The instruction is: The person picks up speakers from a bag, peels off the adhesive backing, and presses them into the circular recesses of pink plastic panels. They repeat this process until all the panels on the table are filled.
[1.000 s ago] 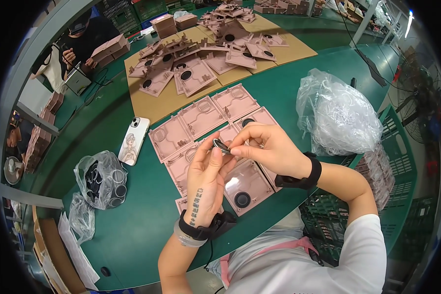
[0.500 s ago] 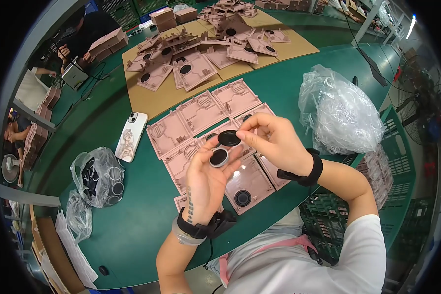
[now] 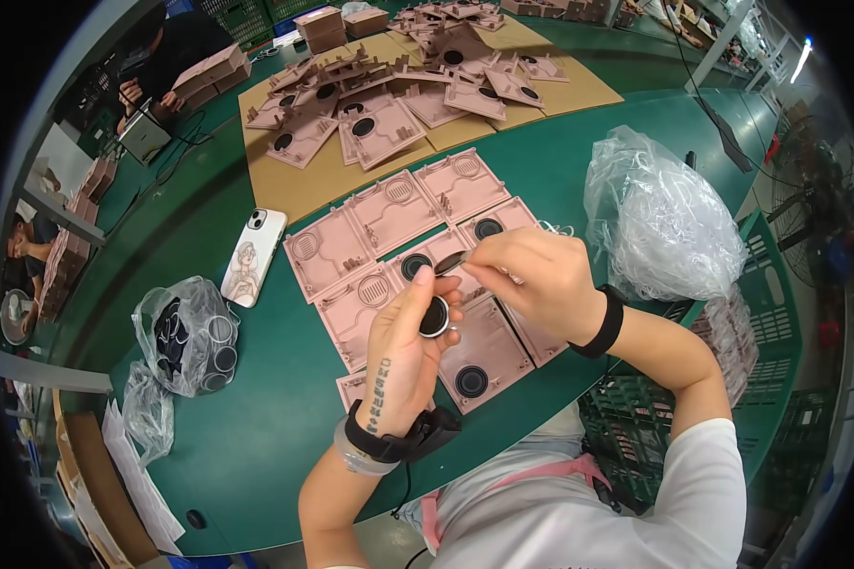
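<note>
The right hand [image 3: 531,275] hides part of a thin dark piece [image 3: 451,263] pinched in its fingers – what it is, I cannot tell. The table [image 3: 256,408] is green, in a workshop with crates (another person sits far left). The left hand [image 3: 408,346] holds a round black disc [image 3: 434,317] between thumb and fingers, above the pink trays [image 3: 389,213], its flat face turned up toward the camera.

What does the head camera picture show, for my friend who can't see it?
A person's left hand holds a small round black disc while the right hand pinches something thin beside it, above pink plastic panels laid out on a green table. A phone and a clear bag of black rings lie to the left.
</note>
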Demonstrator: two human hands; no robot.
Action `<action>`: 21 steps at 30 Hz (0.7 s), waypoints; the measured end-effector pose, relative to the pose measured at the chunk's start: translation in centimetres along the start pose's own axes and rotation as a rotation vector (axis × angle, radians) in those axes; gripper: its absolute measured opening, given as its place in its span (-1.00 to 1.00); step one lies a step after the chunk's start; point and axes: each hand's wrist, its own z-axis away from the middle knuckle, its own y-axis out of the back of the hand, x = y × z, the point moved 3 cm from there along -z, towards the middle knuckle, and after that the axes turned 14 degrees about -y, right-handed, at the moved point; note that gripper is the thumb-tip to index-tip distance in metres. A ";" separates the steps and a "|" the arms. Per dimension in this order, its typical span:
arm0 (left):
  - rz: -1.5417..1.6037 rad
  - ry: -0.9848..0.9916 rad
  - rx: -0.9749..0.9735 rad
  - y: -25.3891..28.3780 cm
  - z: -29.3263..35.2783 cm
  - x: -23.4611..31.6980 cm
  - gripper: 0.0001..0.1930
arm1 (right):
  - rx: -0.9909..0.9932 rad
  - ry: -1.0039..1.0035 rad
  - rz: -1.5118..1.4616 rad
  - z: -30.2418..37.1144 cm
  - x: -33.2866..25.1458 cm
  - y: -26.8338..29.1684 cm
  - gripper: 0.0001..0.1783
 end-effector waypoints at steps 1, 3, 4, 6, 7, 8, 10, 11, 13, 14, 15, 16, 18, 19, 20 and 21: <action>-0.035 -0.045 -0.004 0.2 -0.1 -0.1 -0.74 | -0.001 -0.001 -0.001 0.0 -0.1 0.0 -0.82; -0.104 -0.135 -0.012 0.5 -0.2 0.0 -0.81 | -0.007 0.063 0.047 0.0 -0.7 0.1 -0.79; -0.104 -0.135 -0.011 0.5 -0.1 0.0 -0.81 | -0.010 0.095 0.072 0.0 -0.9 0.1 -0.78; -0.070 -0.121 0.004 0.4 0.0 0.1 -0.85 | -0.025 0.114 0.096 0.1 -0.9 0.3 -0.77; -0.052 -0.115 0.011 0.4 0.0 0.2 -0.87 | -0.040 0.134 0.120 0.2 -0.9 0.4 -0.77; -0.052 -0.115 0.012 0.4 0.0 0.1 -0.87 | -0.055 0.154 0.144 0.2 -1.0 0.4 -0.76; -0.081 -0.136 0.006 0.5 -0.1 0.0 -0.88 | -0.046 0.166 0.121 0.3 -0.7 0.2 -0.76; -0.095 -0.147 0.004 0.6 -0.2 0.0 -0.88 | -0.037 0.179 0.097 0.2 -0.6 0.0 -0.76; -0.164 -0.189 -0.009 0.9 -0.5 -0.1 -0.87 | -0.028 0.192 0.073 0.1 -0.9 0.0 -0.76; -0.233 -0.231 -0.022 1.0 -0.6 -0.1 -0.86 | -0.073 0.049 -0.026 0.0 -0.7 0.0 -0.78; -0.303 -0.272 -0.036 1.1 -0.7 0.0 -0.85 | -0.118 -0.094 -0.124 -0.2 -0.7 0.1 -0.79; -0.303 -0.272 -0.034 1.1 -0.6 0.0 -0.85 | -0.163 -0.238 -0.222 -0.2 -0.6 0.1 -0.81; -0.468 -0.341 -0.099 0.8 -0.4 0.3 -0.84 | -0.209 -0.310 -0.241 -0.2 -0.7 0.2 -0.82; -0.551 -0.374 -0.132 0.7 -0.4 0.3 -0.83 | -0.253 -0.382 -0.259 -0.1 -0.6 0.2 -0.84; -0.552 -0.372 -0.131 0.7 -0.4 0.2 -0.83 | -0.298 -0.454 -0.278 0.0 -0.4 0.1 -0.86; -0.556 -0.396 -0.135 0.6 -0.4 0.1 -0.83 | -0.296 -0.456 -0.277 0.0 -0.3 0.1 -0.86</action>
